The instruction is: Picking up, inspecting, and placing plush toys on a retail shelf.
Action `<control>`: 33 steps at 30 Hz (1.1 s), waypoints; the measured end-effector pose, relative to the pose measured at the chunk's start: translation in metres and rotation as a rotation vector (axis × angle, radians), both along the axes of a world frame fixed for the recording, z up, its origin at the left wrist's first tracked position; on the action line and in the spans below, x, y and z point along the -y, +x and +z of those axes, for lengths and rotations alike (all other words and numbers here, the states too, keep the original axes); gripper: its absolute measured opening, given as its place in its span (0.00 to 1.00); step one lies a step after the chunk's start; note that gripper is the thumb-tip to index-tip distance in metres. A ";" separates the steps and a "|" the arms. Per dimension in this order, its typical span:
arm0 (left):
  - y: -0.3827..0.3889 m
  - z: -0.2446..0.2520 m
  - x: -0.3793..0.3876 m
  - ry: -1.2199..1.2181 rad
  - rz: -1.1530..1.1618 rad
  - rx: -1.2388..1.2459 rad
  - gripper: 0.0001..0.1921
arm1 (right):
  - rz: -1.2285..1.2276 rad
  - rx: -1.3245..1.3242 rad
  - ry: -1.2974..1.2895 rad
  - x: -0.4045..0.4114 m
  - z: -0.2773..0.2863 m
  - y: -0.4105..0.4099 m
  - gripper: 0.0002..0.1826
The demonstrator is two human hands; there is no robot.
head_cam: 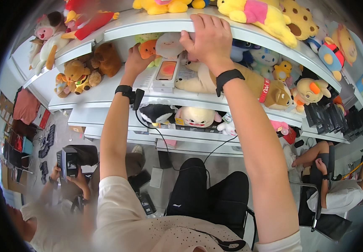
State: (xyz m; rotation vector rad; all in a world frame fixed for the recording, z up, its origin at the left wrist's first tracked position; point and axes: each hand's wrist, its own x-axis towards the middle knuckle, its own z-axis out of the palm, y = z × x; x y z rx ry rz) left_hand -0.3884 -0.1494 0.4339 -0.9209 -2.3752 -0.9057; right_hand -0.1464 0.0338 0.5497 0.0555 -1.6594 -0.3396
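On the middle shelf, my left hand has its fingers and thumb around the lower side of a small orange plush toy. A round grey plush toy sits against it on the right. My right hand lies over the front edge of the upper white shelf, fingers on top and thumb spread to the left. In front of the toys stands a white phone box with a phone pictured on it. A long tan plush dog lies beside the box, partly behind my right forearm.
Yellow plush toys lie on the upper shelf; brown ones sit at middle left. Black boxes stand at right. A black cable hangs from my left wrist. One person at left holds a box; another sits at right.
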 end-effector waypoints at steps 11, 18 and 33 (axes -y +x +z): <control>0.033 0.072 0.077 -0.008 0.083 0.073 0.48 | 0.005 0.107 -0.061 0.016 0.011 0.016 0.21; 0.121 0.185 0.103 -0.389 -0.190 0.346 0.32 | 0.034 0.144 -0.078 0.020 0.012 0.024 0.21; 0.082 0.249 0.013 0.202 -0.072 -0.166 0.50 | 0.045 0.194 -0.104 0.024 0.020 0.034 0.23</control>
